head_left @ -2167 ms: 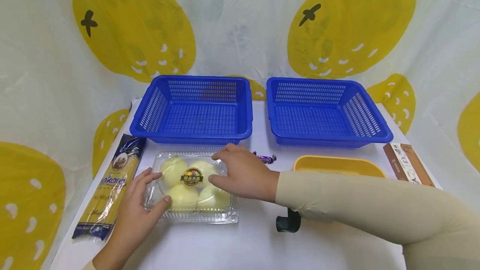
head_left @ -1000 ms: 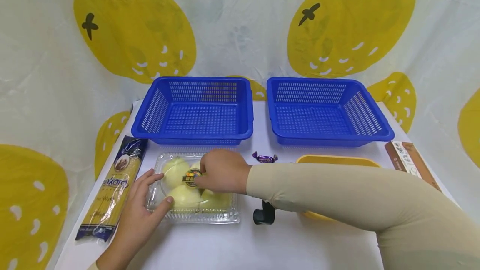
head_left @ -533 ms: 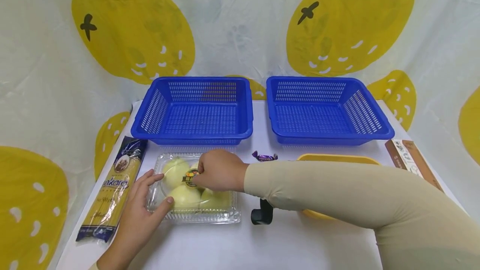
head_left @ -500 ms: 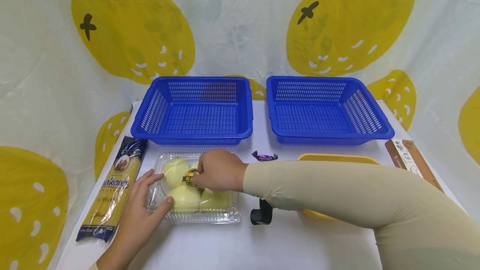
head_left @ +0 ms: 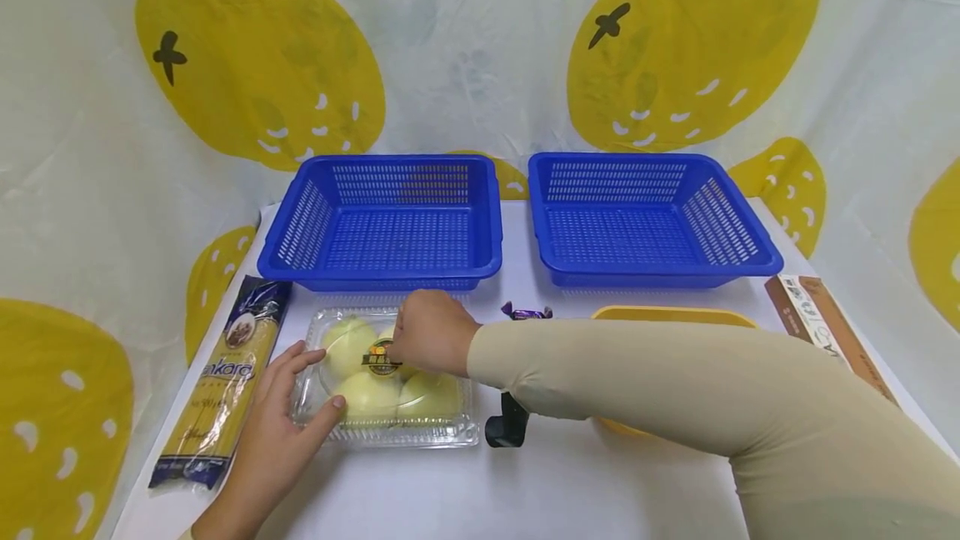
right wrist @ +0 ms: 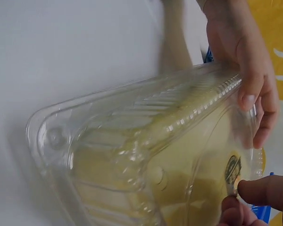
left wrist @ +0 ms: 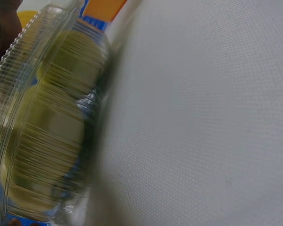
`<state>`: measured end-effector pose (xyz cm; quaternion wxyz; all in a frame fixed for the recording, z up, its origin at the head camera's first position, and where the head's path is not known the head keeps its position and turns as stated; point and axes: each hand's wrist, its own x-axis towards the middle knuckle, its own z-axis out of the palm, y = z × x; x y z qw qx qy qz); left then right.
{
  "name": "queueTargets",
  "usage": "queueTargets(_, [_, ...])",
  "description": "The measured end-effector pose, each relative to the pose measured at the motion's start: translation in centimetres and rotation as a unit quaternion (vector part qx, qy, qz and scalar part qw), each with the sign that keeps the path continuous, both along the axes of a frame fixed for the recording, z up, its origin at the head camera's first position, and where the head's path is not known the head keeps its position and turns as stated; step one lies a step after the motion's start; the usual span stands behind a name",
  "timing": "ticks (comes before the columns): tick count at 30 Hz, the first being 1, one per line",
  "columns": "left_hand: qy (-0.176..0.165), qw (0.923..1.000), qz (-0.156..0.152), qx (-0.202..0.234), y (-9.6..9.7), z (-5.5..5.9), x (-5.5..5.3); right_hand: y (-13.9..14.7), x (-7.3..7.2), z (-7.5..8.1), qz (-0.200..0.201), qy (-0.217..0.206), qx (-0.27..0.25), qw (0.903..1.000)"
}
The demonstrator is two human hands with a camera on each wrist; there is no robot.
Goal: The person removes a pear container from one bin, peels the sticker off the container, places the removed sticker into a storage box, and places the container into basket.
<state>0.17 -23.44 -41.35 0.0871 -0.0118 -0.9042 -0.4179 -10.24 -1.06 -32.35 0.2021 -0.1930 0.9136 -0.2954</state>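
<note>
A clear plastic clamshell (head_left: 390, 440) of pale yellow-green fruits (head_left: 367, 394) lies on the white table, its lid closed. On the lid is a dark printed sticker (head_left: 378, 359). Thumb and finger of my right hand (head_left: 435, 332) pinch the sticker's right edge; in the right wrist view the sticker (right wrist: 232, 168) bends up toward the fingertips. My left hand (head_left: 281, 415) rests against the container's left side, fingers spread, with index finger and thumb on the lid. Part of the fruit is hidden behind my right hand.
Two blue baskets (head_left: 378, 282) stand side by side at the back. Left lies a spaghetti packet (head_left: 221, 382); a purple-wrapped candy (head_left: 527, 312) is behind my right sleeve. A yellow tray (head_left: 675, 312) is partly covered by my forearm, with a brown box (head_left: 832, 332) beyond it.
My right hand has moved left from the lid's right side to the sticker, its fingers closing from spread to pinching. Lately it has risen slightly. The left hand and container stay in place.
</note>
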Motion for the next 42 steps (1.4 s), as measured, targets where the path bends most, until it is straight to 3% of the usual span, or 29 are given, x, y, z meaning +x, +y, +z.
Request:
queueTargets(16, [-0.017,0.9997,0.006,-0.019,0.3,0.6,0.0,-0.7,-0.2,-0.1,-0.009,0.031,-0.019,0.9993])
queueTargets(26, [-0.008,0.9997,-0.001,-0.024,0.2,0.5,-0.2,-1.3,0.0,1.8,0.041,0.087,-0.033,0.9948])
queueTargets(33, [-0.011,0.9998,-0.003,-0.014,0.2,0.4,-0.3,-0.2,-0.4,3.3,0.071,0.1,-0.086,0.9888])
queueTargets(42, [-0.018,0.9998,0.002,-0.008,0.2,0.3,-0.3,2.3,-0.7,2.5,0.102,0.077,-0.107,0.986])
